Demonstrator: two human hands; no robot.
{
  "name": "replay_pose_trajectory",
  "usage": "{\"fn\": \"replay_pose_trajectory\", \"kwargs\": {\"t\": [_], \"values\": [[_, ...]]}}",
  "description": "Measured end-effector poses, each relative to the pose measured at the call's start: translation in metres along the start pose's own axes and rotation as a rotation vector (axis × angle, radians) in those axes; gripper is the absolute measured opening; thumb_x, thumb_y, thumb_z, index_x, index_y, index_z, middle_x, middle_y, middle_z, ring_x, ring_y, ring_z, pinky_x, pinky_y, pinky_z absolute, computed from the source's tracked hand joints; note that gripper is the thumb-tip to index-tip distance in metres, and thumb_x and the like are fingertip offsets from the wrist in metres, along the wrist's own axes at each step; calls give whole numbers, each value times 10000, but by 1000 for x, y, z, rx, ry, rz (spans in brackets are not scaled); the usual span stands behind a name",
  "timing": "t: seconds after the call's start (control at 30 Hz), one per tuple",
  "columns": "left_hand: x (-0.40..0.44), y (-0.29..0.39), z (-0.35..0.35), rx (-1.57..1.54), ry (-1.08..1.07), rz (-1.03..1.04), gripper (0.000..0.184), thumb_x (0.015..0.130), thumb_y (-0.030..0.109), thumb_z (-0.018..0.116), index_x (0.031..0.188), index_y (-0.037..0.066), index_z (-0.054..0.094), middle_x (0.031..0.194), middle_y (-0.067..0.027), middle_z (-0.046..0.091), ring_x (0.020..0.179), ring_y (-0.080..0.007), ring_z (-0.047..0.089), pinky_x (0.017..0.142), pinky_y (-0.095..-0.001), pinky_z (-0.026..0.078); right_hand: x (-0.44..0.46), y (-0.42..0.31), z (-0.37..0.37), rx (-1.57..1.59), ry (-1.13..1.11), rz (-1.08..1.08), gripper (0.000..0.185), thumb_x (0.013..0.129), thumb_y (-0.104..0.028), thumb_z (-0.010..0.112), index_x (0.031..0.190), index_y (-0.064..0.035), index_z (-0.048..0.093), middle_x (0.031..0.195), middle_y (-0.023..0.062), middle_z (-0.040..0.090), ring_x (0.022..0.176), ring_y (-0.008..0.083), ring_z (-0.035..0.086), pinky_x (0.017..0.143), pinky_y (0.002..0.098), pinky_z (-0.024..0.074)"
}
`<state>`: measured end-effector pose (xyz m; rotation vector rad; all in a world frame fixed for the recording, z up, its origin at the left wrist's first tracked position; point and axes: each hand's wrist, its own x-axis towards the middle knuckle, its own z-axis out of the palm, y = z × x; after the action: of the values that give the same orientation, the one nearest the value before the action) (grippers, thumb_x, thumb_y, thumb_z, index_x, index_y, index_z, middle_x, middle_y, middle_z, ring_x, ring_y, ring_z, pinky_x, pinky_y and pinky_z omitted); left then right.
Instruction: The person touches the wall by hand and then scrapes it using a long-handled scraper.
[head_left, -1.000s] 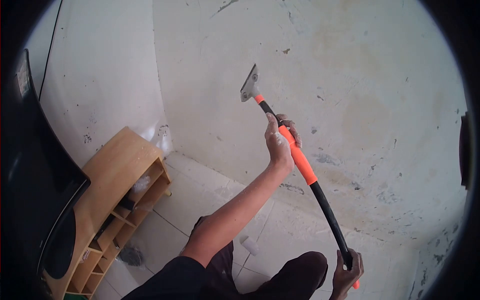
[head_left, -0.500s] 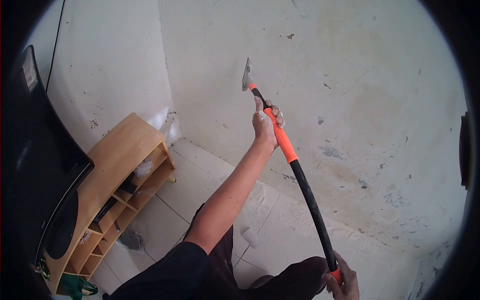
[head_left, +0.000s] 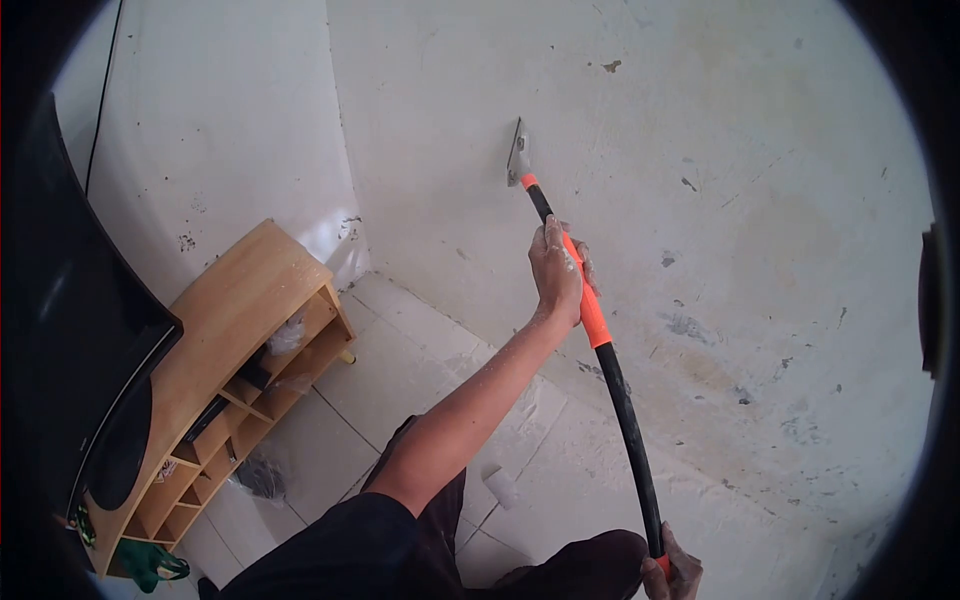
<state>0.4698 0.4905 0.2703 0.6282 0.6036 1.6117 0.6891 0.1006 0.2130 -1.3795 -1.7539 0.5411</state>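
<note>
The long-handled scraper (head_left: 621,400) slants up across the view, its metal head (head_left: 520,160) at the pale wall (head_left: 760,120); whether the blade's edge presses on the surface or hangs just off it, I cannot tell. Against the wall's marks, the head sits slightly lower and farther left than a second ago, and the handle stands a little steeper. The left hand (head_left: 558,272), dusted white, is wrapped around the orange sleeve (head_left: 598,328) near the head. The right hand (head_left: 682,570) has slipped from the black shaft to the orange butt end (head_left: 661,565), grasping it near the person's knee (head_left: 615,555). I judge that this wider, two-handed hold gives more leverage and that the work has only moved along slightly, with no visible new bare patch. Below, a white cylinder (head_left: 501,488) lies on the tiled floor (head_left: 330,455); to the left stand a wooden shelf unit (head_left: 250,285), with a plastic bag (head_left: 262,474) beside it, and a black panel (head_left: 75,330).
</note>
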Motion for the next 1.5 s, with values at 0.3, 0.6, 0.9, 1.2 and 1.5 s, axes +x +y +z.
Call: {"fn": "replay_pose_trajectory", "kwargs": {"t": [0.3, 0.6, 0.9, 1.2, 1.5], "values": [[9, -12, 10, 26, 36, 62, 334, 1082, 428, 361, 1048, 103, 431, 642, -21, 488, 413, -135, 447, 341, -329, 393, 11, 20, -26, 58, -22, 376, 479, 902, -37, 699, 1361, 64, 608, 673, 41, 612, 577, 94, 543, 556, 258, 445], [20, -33, 11, 72, 123, 137, 363, 1065, 463, 392, 975, 116, 453, 616, -28, 478, 415, -168, 450, 366, -348, 411, 27, 70, -27, -10, -49, 263, 503, 978, -142, 656, 1453, -13, 549, 627, 16, 526, 620, 84, 487, 623, 267, 449], [-18, -63, 15, 149, 65, 93, 377, 1088, 436, 327, 976, 90, 428, 606, -23, 457, 371, -171, 444, 329, -362, 446, -25, 56, -26, -72, 8, 299, 454, 1004, -153, 639, 1433, -20, 575, 659, 97, 602, 602, 143, 553, 631, 309, 490], [0, -35, 5, 163, 49, 67, 371, 1090, 452, 326, 983, 109, 418, 616, -23, 466, 404, -165, 448, 346, -358, 421, 5, 41, -14, -106, -27, 323, 470, 994, -129, 628, 1441, -2, 557, 611, 73, 608, 559, 119, 544, 603, 297, 477], [56, 1, -28, 190, 89, 154, 355, 1085, 441, 342, 979, 118, 443, 618, -25, 481, 424, -160, 459, 355, -351, 425, 59, 31, 22, -144, -45, 276, 511, 947, -16, 672, 1446, -69, 577, 701, 162, 591, 605, 156, 510, 614, 288, 470]]}}
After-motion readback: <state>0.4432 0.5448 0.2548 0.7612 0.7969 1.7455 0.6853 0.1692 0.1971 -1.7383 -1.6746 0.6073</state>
